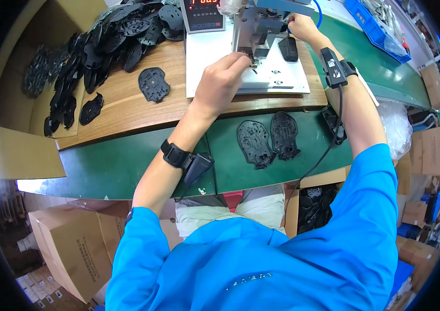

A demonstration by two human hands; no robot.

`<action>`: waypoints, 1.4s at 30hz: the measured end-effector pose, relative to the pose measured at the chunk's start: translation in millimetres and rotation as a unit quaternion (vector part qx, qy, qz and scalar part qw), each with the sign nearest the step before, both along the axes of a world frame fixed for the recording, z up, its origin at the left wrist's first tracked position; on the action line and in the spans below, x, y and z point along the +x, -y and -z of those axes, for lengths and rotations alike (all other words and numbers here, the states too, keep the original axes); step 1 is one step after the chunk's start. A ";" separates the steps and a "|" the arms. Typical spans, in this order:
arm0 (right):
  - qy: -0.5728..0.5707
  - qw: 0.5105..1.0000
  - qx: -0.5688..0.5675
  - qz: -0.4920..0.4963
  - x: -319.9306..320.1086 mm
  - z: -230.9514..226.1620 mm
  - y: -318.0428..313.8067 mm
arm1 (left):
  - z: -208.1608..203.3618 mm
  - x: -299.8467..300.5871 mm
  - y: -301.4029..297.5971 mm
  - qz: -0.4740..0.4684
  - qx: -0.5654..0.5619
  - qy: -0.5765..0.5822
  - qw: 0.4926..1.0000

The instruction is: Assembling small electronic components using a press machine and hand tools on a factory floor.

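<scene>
A grey metal bench press (253, 28) stands on a white base plate (282, 80) at the top middle. My left hand (224, 78) is closed at the press's lower tool, fingertips pinched together; what they hold is too small to make out. At the right side of the press, my right hand (303, 28) has its fingers curled in by the blue hose (318, 15); whatever lies in them is hidden. A black block-shaped part (288, 49) sits on the base plate below it. One black mouse-shaped plastic shell (153, 84) lies on the wooden board left of my left hand.
Black shells (121, 39) are heaped at the upper left, spilling from a cardboard box (23, 153). Two more shells (255, 143) lie on the green table (142, 166) near me. A controller with a red display (203, 15) stands beside the press. A blue tray (378, 31) is at far right.
</scene>
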State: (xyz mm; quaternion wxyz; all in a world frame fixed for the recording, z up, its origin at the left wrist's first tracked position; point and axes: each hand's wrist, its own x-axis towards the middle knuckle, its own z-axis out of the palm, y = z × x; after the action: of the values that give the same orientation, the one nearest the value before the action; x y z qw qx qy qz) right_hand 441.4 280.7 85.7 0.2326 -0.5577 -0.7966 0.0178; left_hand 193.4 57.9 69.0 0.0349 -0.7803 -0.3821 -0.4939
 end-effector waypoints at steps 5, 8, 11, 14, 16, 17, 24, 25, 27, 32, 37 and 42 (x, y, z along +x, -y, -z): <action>0.009 1.000 0.001 -0.005 4.8 0.1 -1.3 | 1.1 2.3 -0.4 0.005 -0.012 0.024 1.000; -0.007 1.000 -0.012 0.003 5.4 -0.4 0.8 | -2.5 2.0 3.3 0.004 -0.027 0.054 0.998; -0.018 0.999 0.037 -0.031 2.5 0.7 4.6 | -3.0 2.1 3.9 0.000 -0.045 0.065 0.997; -0.050 0.997 0.047 -0.020 -7.0 3.2 6.9 | 0.8 -1.4 8.2 -0.014 -0.064 0.064 0.996; -0.060 0.997 0.029 -0.041 -21.5 4.5 5.8 | 3.2 -9.4 12.2 -0.030 -0.080 0.072 0.994; -0.058 0.997 0.030 -0.036 -9.7 9.6 -5.0 | 0.7 -5.9 11.2 -0.037 -0.079 0.069 0.994; -0.002 0.999 0.034 -0.022 20.9 32.4 -40.9 | -1.3 4.8 0.3 -0.014 -0.117 0.118 0.986; 0.010 0.999 0.031 -0.014 21.9 33.2 -42.3 | -0.5 5.1 -0.8 -0.013 -0.116 0.118 0.986; -0.005 0.999 0.044 -0.023 21.9 33.9 -41.8 | -1.1 6.6 -2.0 0.008 -0.131 0.169 0.977; -0.006 0.997 0.070 -0.028 30.5 29.2 -33.6 | -1.0 12.3 -7.5 0.008 -0.138 0.171 0.976; -0.098 0.982 0.115 -0.113 -4.2 16.4 -8.5 | 2.7 1.7 -1.7 -0.008 -0.200 0.211 0.957; -0.017 0.999 0.031 -0.021 1.9 12.9 -7.3 | 5.1 11.3 -3.8 -0.006 -0.191 0.243 0.951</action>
State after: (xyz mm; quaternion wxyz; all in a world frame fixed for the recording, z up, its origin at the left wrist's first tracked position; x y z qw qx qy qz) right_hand 443.3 288.0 72.8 0.2626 -0.5330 -0.8043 0.0074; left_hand 204.6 61.7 63.9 -0.2063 -0.6263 -0.4709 -0.5861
